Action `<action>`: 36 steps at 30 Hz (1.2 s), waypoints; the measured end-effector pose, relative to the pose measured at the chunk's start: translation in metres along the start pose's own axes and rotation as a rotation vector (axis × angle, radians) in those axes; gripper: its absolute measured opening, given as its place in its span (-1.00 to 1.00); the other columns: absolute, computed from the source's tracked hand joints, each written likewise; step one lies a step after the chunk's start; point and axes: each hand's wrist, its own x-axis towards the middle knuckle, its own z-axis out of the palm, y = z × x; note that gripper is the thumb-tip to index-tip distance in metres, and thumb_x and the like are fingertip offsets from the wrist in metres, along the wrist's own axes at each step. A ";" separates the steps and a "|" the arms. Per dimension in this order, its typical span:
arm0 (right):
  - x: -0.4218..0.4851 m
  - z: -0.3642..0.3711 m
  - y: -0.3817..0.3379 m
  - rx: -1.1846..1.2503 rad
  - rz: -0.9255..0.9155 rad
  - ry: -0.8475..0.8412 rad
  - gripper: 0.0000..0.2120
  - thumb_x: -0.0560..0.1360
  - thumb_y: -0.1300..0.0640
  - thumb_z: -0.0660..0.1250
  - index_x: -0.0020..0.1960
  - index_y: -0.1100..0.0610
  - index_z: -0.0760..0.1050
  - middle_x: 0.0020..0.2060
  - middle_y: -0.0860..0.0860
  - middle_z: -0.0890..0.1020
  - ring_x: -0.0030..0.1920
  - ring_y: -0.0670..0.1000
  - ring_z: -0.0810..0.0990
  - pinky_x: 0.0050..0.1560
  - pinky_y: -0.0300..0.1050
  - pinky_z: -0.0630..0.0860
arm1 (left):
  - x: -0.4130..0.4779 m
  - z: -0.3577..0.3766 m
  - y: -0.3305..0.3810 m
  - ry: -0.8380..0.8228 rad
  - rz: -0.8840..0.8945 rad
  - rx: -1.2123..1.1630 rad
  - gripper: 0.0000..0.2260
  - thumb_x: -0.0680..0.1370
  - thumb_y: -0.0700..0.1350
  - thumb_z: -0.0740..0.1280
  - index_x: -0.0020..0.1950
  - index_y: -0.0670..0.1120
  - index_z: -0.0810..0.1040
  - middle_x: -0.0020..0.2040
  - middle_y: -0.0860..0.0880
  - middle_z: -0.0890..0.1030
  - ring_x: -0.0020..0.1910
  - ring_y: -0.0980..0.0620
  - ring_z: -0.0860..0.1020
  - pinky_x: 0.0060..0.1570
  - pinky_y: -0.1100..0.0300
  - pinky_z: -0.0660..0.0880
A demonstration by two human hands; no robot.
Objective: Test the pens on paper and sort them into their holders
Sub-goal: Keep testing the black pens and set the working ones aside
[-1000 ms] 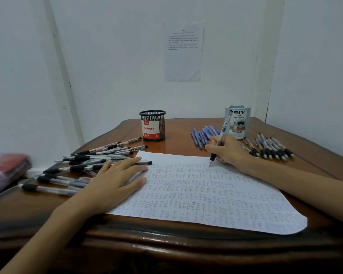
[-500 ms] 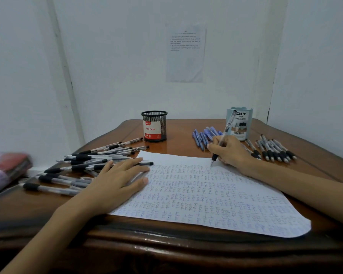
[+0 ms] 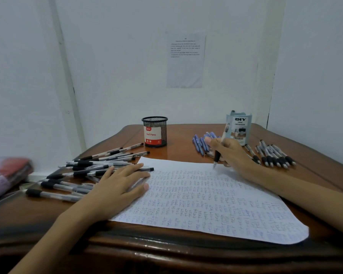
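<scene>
My right hand grips the pen, tip near the paper, so I should press softly while my flat left hand pins it down.

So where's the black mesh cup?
Head view: the mesh cup stands near the table's far edge, left of centre, beyond the black pen pile and left of the blue pens.

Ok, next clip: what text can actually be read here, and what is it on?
"DIY", "Ball Pens": label on the black mesh cup; its smaller print is unreadable.
"DIY DESK ORGANIZER": label on the blue holder; barcode digits too small.
Printed sheet on the wall: too small to read.
Handwriting on the paper: illegible test scribbles.
</scene>
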 end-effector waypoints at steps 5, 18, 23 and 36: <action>0.003 -0.010 -0.009 0.097 0.025 0.077 -0.88 0.54 0.13 0.28 0.01 0.17 0.43 -0.42 0.00 0.41 -0.60 -0.23 0.37 -0.57 -0.41 0.30 | 0.000 0.001 0.000 0.004 -0.001 -0.002 0.06 0.01 0.60 -0.49 0.43 0.31 0.09 0.50 0.27 -0.01 0.33 0.37 -0.08 0.43 0.06 -0.27; -0.003 -0.003 -0.010 0.142 0.046 -0.080 -0.81 0.55 0.11 0.25 0.10 0.17 0.51 -0.65 -0.01 0.42 -0.68 -0.12 0.34 -0.62 -0.33 0.30 | 0.000 0.002 -0.002 0.005 -0.003 0.015 0.02 0.03 0.59 -0.49 0.42 0.33 0.07 0.49 0.29 -0.03 0.40 0.34 -0.07 0.45 0.06 -0.26; -0.003 -0.003 -0.010 0.156 0.061 -0.164 -0.74 0.62 0.10 0.11 0.14 0.19 0.51 -0.62 -0.03 0.31 -0.65 -0.11 0.20 -0.67 -0.31 0.19 | 0.001 0.003 -0.002 0.008 -0.003 0.013 0.01 0.03 0.59 -0.50 0.41 0.34 0.07 0.49 0.29 -0.03 0.39 0.35 -0.06 0.44 0.05 -0.26; -0.002 -0.005 -0.010 -0.300 0.070 -0.168 -0.79 0.60 0.06 0.16 -0.03 0.08 0.56 -0.48 -0.07 0.47 -0.53 -0.09 0.38 -0.47 -0.27 0.28 | 0.000 0.001 0.000 0.004 -0.008 0.007 0.03 0.01 0.59 -0.51 0.41 0.34 0.06 0.49 0.30 -0.04 0.33 0.38 -0.09 0.43 0.07 -0.28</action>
